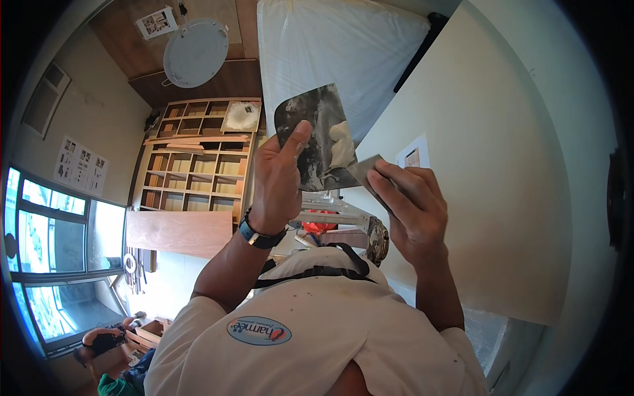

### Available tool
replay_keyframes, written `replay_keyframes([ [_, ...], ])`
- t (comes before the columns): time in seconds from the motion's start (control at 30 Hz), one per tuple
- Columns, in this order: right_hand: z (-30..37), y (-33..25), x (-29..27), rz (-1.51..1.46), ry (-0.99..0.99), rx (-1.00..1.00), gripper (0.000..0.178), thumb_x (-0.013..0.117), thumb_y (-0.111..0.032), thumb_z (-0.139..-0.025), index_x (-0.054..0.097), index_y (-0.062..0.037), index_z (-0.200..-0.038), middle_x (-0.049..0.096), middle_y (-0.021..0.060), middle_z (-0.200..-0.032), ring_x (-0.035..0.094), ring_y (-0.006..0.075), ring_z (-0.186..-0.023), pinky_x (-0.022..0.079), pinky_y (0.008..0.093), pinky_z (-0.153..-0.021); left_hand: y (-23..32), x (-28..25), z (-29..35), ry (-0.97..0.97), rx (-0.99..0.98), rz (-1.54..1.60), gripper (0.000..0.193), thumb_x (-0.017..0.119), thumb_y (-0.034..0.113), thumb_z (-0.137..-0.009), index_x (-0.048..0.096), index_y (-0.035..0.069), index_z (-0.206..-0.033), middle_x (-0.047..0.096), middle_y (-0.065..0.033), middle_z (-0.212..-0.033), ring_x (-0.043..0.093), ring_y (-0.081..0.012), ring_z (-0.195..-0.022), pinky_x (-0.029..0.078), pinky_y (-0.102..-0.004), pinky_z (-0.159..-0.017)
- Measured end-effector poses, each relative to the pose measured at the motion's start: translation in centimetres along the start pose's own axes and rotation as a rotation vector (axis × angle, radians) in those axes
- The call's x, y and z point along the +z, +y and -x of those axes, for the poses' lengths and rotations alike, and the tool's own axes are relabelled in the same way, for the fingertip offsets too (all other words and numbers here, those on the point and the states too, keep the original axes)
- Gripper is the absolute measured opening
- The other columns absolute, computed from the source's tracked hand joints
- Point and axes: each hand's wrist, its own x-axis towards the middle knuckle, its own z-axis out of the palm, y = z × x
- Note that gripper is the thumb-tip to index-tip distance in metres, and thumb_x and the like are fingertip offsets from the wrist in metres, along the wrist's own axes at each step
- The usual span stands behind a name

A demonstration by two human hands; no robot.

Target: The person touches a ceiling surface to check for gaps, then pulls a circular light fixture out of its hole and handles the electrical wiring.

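My left hand grips a dark, flat putty board by its near left side, the thumb lying on top. White smears cover parts of the board, and a thick lump of white putty sits at its right side. In my right hand is a flat grey scraper, pinched between thumb and fingers. Its left edge meets or overlaps the board's lower right corner. The rest of the scraper is hidden by my fingers.
A metal ladder-like frame stands below my hands. Left of it is a wooden grid frame; a plastic-covered mattress-like slab lies beyond. A pale wall panel rises at right. Another person is at lower left, near the windows.
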Motion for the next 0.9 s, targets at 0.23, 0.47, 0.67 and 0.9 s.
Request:
replay_keyframes([
  [0.23,-0.3,-0.4,1.4,-0.005,-0.160,-0.002,0.045,0.082,-0.004,-0.068,0.076,-0.0048,-0.112,0.072,0.0038,-0.117,0.064,0.0254,-0.086,0.057,0.0349,-0.070,-0.7,0.6,-0.2,0.130,0.190,-0.127,0.022,0.067,0.022,-0.104,0.075,0.002,-0.103,0.071,0.0009,-0.088,0.057,-0.0053,-0.076,0.048,-0.0234,-0.068],
  [0.47,-1.7,0.3,2.3,-0.016,-0.097,-0.026,0.047,0.079,0.000,-0.064,0.075,-0.0036,-0.111,0.072,0.0040,-0.113,0.064,0.0264,-0.089,0.057,0.0354,-0.072,-0.9,1.0,0.3,0.069,0.253,-0.225,0.024,0.066,0.024,-0.105,0.075,0.002,-0.102,0.068,0.0040,-0.085,0.053,-0.0033,-0.075,0.044,-0.0221,-0.065],
  [0.67,0.3,1.5,0.2,-0.239,-0.254,0.079,0.038,0.085,-0.005,-0.071,0.076,-0.0041,-0.108,0.075,0.0070,-0.106,0.070,0.0256,-0.097,0.059,0.0383,-0.080,-0.9,-1.5,-0.9,0.253,0.108,-0.004,0.016,0.065,0.015,-0.103,0.071,0.002,-0.111,0.074,-0.0036,-0.098,0.071,-0.0111,-0.090,0.056,-0.0239,-0.075],
  [0.9,1.4,0.3,2.3,-0.552,0.089,0.172,0.043,0.046,-0.026,-0.112,0.057,0.0014,-0.144,0.062,0.0235,-0.139,0.064,0.0343,-0.122,0.052,0.0419,-0.104,-1.7,-1.7,-0.7,-0.029,-0.235,0.423,0.024,0.055,0.017,-0.108,0.065,0.002,-0.123,0.074,-0.0104,-0.114,0.072,-0.0212,-0.105,0.059,-0.0344,-0.091],
])
